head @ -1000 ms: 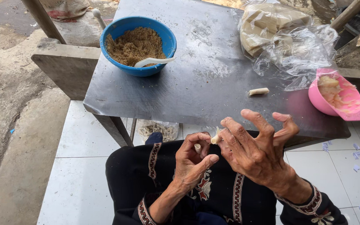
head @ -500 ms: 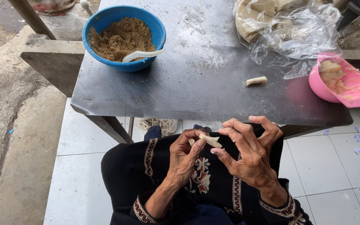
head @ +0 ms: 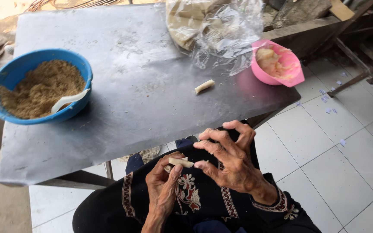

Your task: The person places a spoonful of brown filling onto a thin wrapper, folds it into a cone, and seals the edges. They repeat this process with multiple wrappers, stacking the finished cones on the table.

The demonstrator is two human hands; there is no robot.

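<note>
While left hand point(head: 162, 185) pinches roll point(head: 180, 162), right hand point(head: 229, 162) touches its end.

A blue bowl point(head: 9, 77) of brown filling, a pink bowl point(head: 296, 71), a grey table point(head: 143, 86), white floor tiles point(head: 324, 164) and black cloth point(head: 195, 198) patterned in red-and-cream florals are seen.

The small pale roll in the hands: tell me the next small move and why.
Probably set the small pale roll on the grey table beside the finished roll. The left hand pinches it, the right hand touches its end, and it looks fully rolled.
</note>
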